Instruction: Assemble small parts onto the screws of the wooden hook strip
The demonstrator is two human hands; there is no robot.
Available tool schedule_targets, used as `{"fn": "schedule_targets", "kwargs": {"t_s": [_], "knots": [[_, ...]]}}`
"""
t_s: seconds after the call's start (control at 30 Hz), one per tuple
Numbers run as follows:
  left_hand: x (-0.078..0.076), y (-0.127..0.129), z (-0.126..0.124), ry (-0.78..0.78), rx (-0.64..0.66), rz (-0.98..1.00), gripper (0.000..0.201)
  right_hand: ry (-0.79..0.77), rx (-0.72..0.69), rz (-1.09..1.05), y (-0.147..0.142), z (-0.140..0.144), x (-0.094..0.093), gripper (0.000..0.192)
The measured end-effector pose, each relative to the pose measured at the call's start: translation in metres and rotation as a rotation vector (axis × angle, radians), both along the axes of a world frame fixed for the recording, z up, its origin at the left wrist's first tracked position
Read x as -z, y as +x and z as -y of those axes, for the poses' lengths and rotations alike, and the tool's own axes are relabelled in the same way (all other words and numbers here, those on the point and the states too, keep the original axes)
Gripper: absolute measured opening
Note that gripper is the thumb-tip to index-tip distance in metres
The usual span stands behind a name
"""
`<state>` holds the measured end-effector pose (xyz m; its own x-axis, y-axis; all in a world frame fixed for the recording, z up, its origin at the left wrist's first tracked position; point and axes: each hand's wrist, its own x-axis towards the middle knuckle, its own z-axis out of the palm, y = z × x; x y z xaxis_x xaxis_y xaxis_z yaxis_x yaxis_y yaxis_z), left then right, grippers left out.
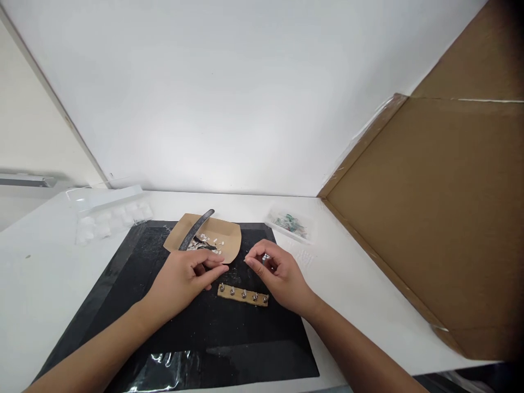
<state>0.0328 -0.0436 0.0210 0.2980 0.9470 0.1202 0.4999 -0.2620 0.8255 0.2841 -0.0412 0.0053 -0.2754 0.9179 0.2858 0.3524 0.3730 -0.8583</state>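
Observation:
My left hand is closed in a pinch over the black mat, thumb and forefinger together beside the front of a brown paper tray. Whatever it may hold is hidden. To the right, my right hand also pinches; a tiny pale speck shows at its fingertips, too small to name. Between and just below both hands lies a narrow tan strip carrying a row of several small metal posts. A curved dark file leans across the tray, over white chips and dark scraps.
Under everything is a black mat on a white table. Behind my right hand stands a clear box of small greenish and clear pieces. A clear plastic case with white contents is at left. A cardboard panel borders the right side.

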Motion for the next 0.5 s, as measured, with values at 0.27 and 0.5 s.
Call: {"fn": "schedule_targets", "kwargs": {"t_s": [0.27,0.5], "knots": [[0.018,-0.008,0.004,0.113,0.21,-0.353,0.018,0.043,-0.189,0.273,-0.01,-0.009,-0.03,0.008],[0.049,-0.01,0.005,0.157,0.256,-0.2,0.014,0.195,-0.176,0.309,-0.027,-0.001,-0.019,0.007]]}}
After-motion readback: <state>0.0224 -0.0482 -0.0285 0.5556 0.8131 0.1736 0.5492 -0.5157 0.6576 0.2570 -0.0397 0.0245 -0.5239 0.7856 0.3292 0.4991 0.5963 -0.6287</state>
